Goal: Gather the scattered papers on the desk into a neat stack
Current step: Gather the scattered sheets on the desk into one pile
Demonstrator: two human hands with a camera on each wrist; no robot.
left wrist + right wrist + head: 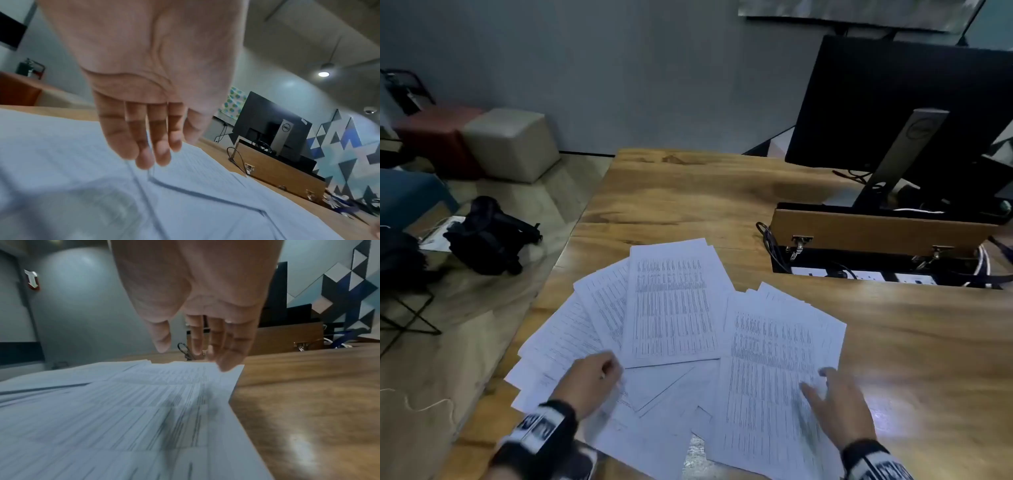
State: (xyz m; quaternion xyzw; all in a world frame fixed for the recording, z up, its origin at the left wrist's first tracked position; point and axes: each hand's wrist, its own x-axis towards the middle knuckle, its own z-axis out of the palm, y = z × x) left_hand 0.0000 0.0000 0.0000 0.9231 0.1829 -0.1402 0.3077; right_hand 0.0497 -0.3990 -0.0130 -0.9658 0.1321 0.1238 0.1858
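The papers lie fanned out on the worktop, unstacked, with the left hand and right hand both spread flat over them, holding nothing.

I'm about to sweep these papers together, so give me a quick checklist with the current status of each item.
1. Left hand over the left papers, fingers relaxed: ok.
2. Right hand over the right papers, fingers straight: ok.
3. Hands touching the sheets: cannot tell.
4. Papers squared up: not ok, they are fanned and overlapping.
5. All sheets fully on the desk: cannot tell, the left ones reach its edge.
6. Cables apart from papers: ok.
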